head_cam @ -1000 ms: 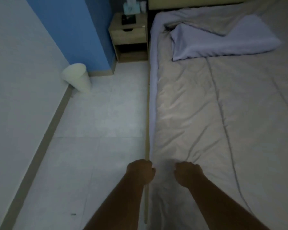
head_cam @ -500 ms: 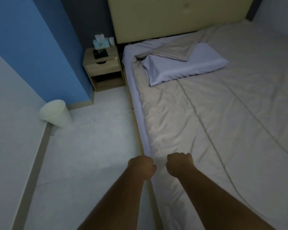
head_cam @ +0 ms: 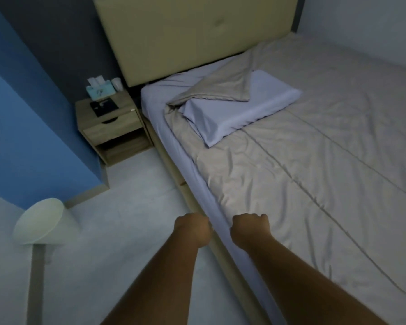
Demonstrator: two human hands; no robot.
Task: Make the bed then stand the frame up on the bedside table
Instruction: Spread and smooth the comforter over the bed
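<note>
Bin tipped on floor, far L. Bedside table by headboard: frame lies flat on top, tissue box + cup behind it. L hand: fist, just beside sheet at bed edge; can't tell if it holds cloth. R hand: fist clamped on duvet edge, creases fan from it. Pillow on duvet nr head end, duvet corner folded over it.

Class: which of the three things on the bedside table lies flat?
The dark frame, at the front; the teal tissue box and pale cup behind it stand upright.
</note>
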